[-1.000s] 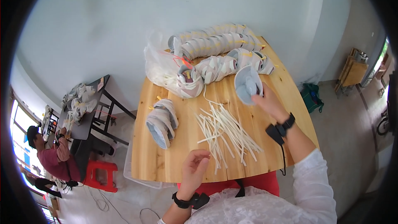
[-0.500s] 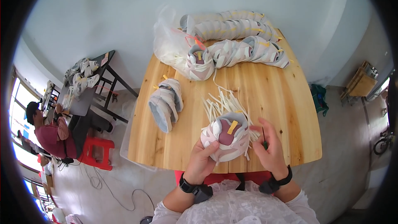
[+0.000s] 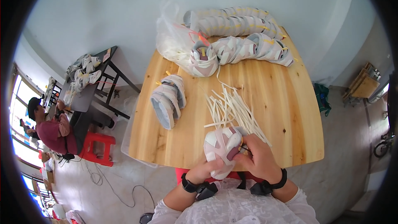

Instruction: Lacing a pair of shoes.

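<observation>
A pink and white shoe upper (image 3: 216, 143) with a maroon tongue lies tipped on its side at the table's near edge. My left hand (image 3: 204, 171) is closed round its lower left side. At the shoe's opening, my right hand (image 3: 262, 159) pinches a small thin tool (image 3: 245, 146), dark and mostly covered by the fingers. Just beyond the shoe upper, a loose bundle of flat cream laces (image 3: 233, 108) is spread on the wooden table (image 3: 290, 112). A short stack of nested uppers (image 3: 165, 103) stands to the left.
Long rows of nested shoe uppers (image 3: 253, 49) line the table's far side. Beside them, a clear plastic bag (image 3: 173, 43) holds more laces. At the left, a co-worker in maroon (image 3: 56, 135) sits on a red stool (image 3: 97, 147) at a dark table (image 3: 85, 99).
The shoe upper has been turned onto its side and brought nearer to me. My right hand, apart from it before, has moved left to its opening with the tool.
</observation>
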